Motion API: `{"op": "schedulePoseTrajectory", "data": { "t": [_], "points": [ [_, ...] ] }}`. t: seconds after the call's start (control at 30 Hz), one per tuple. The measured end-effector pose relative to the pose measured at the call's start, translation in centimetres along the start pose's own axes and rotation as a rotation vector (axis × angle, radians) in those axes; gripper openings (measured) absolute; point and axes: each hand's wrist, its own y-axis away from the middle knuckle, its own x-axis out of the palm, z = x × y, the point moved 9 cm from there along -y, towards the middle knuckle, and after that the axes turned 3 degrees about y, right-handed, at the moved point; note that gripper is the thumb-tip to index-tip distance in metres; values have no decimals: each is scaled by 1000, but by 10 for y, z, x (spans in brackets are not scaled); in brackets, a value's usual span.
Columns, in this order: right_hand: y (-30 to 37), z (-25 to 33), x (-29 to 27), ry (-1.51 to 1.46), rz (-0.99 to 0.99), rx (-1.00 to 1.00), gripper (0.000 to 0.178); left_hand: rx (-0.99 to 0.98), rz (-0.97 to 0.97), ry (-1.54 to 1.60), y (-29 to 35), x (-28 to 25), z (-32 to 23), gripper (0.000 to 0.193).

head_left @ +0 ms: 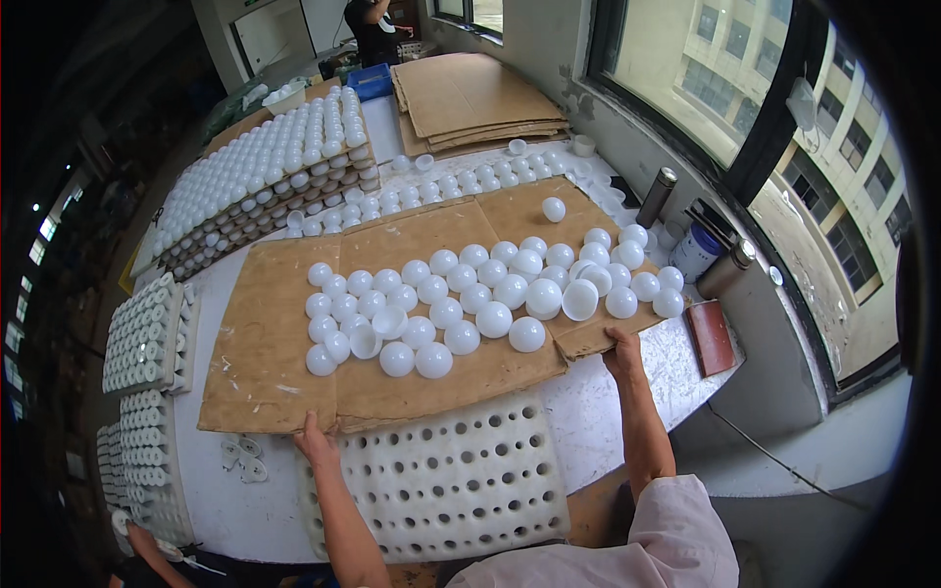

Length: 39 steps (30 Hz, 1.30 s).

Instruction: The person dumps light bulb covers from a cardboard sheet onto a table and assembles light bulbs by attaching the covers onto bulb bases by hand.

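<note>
A flat brown cardboard sheet (257, 358) lies over the white table, many glossy white plastic domes (446, 313) loose on it. Most domes sit rounded side up; a few are tipped, showing their hollow inside. Closed on the sheet's near edge, left of its middle, is my left hand (316, 441). My right hand (623, 353) grips the same edge farther right, beside a fold, thumb on top. Fingers beneath the cardboard are hidden. Partly under the near edge is a white tray with rows of holes (431, 490).
Stacked layers of domes (270, 147) stand far left, cardboard sheets (470, 93) at the back. Two metal flasks (657, 196), a blue-white tub (694, 250) and a red-brown box (710, 338) line the right. Trays of white parts (142, 338) and another person's hand (142, 539) are at left.
</note>
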Motion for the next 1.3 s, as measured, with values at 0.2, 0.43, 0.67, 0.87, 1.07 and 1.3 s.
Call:
{"op": "schedulePoseTrajectory", "data": {
  "t": [0.2, 0.43, 0.67, 0.87, 1.07, 1.3],
  "points": [
    [109, 59, 26, -4, -28, -39, 50, -90, 203, 133, 55, -53, -98, 39],
    [225, 86, 15, 82, -17, -154, 49, 59, 219, 104, 100, -141, -177, 32],
    [341, 100, 36, 122, 25, -277, 54, 81, 93, 138, 133, -215, -215, 34],
    [368, 123, 39, 138, 52, -281, 50, 114, 197, 194, 151, -230, -243, 35],
    [376, 130, 44, 142, 52, -246, 51, 17, 178, 255, 166, -240, -220, 36],
    [391, 132, 52, 79, 40, -295, 48, -77, 355, 198, 164, -205, -244, 38]
  ]
}}
